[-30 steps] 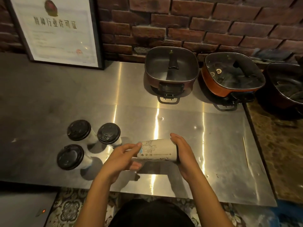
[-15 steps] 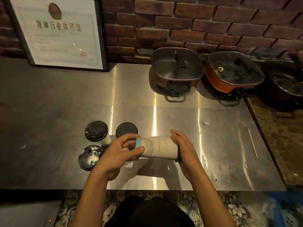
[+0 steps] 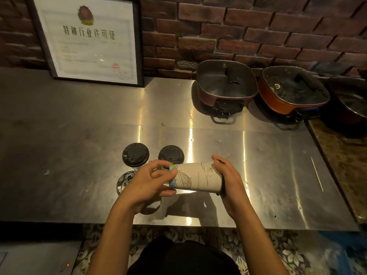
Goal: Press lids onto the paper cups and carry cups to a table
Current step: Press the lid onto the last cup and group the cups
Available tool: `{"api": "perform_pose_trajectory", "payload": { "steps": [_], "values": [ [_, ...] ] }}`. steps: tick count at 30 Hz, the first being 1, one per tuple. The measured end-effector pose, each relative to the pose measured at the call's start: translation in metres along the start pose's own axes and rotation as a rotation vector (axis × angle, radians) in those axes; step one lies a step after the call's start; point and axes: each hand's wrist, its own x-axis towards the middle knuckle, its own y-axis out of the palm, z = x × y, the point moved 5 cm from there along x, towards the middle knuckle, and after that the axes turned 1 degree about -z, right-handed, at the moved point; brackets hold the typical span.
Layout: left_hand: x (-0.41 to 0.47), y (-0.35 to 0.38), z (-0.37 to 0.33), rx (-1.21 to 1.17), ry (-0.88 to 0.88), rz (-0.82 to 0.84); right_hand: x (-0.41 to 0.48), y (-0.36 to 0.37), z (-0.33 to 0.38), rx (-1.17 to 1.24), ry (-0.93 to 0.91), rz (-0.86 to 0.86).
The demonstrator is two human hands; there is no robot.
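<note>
A white paper cup [image 3: 196, 179] with a line drawing lies on its side in the air above the steel counter [image 3: 258, 175]. My left hand [image 3: 147, 185] grips its narrow bottom end. My right hand [image 3: 228, 179] covers its wide end, where a black lid edge [image 3: 223, 185] shows. Three lidded cups stand just left of my hands: one black lid at the back left [image 3: 135, 154], one at the back right [image 3: 171, 154], and a third [image 3: 124, 181] partly hidden behind my left hand.
Two square lidded electric pots [image 3: 226, 84] [image 3: 292, 90] and part of a third [image 3: 351, 102] stand at the back right by the brick wall. A framed certificate [image 3: 87, 38] leans at the back left. A thin stick [image 3: 316, 174] lies near the right edge.
The view has shifted so the counter's things sit further right. Both hands still hold the sideways cup, and my left fingers have moved around its bottom end.
</note>
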Motion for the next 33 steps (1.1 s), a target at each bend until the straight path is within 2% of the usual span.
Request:
{"api": "perform_pose_trajectory", "payload": {
  "steps": [4,9,14,19,23,27,31,33],
  "values": [
    [-0.005,-0.006,-0.002,0.112,0.122,-0.005,0.001,0.002,0.000,-0.005,-0.012,0.035],
    [-0.006,-0.001,0.002,-0.037,0.023,-0.010,0.002,0.000,0.002,-0.026,-0.025,0.054],
    [-0.008,0.002,-0.001,0.032,0.132,0.021,0.006,-0.003,0.008,-0.033,-0.029,0.068],
    [-0.005,0.009,0.005,-0.046,0.038,-0.024,0.010,-0.006,0.012,-0.051,-0.068,0.084],
    [-0.009,0.009,0.001,0.045,0.142,-0.006,0.013,-0.009,0.014,-0.059,-0.068,0.077],
    [-0.007,0.014,0.003,-0.012,0.090,-0.038,0.015,-0.011,0.014,-0.035,-0.073,0.079],
    [-0.007,0.015,-0.001,0.076,0.181,-0.023,0.017,-0.011,0.015,-0.002,-0.064,0.094],
    [-0.006,0.016,-0.002,0.077,0.169,-0.047,0.019,-0.013,0.013,0.010,-0.059,0.101]
  ]
}}
